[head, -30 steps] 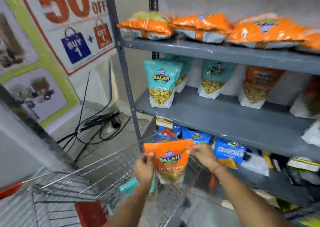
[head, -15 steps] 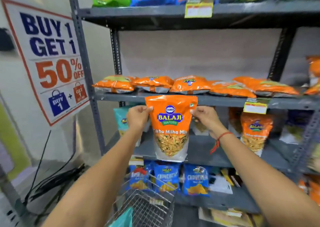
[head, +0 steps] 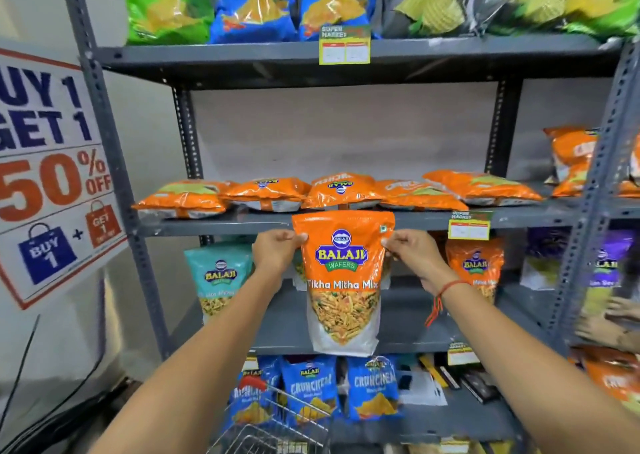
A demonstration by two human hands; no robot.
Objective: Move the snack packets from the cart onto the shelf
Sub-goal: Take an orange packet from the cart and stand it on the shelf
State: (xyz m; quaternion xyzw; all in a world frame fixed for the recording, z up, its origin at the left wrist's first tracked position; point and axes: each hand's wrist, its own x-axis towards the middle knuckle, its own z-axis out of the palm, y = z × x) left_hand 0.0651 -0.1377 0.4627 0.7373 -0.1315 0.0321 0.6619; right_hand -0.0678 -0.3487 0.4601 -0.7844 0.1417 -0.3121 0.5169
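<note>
I hold an orange Balaji Tikha Mitha Mix packet [head: 343, 280] upright in front of the grey shelf unit. My left hand [head: 277, 253] pinches its upper left edge and my right hand [head: 414, 256] pinches its upper right edge. The packet's top reaches the front edge of the shelf board [head: 214, 227] where several orange packets [head: 266, 194] lie flat. Behind the held packet is the lower shelf board [head: 408, 318], with a teal packet [head: 218, 280] at left and an orange one [head: 476, 270] at right standing on it. The wire cart [head: 273, 429] shows at the bottom edge.
Grey uprights [head: 117, 190] frame the bay. The top shelf carries green, blue and dark chip bags [head: 256, 3]. Blue Crunchex bags [head: 374, 388] stand on the bottom shelf. A promotional sign [head: 48, 163] hangs at left. Another person's hand [head: 609, 325] shows at the right edge.
Both hands lifted the orange packet out of the cart up to the level of the flat orange packets' shelf. My view rose with it, so the top shelf now shows.
</note>
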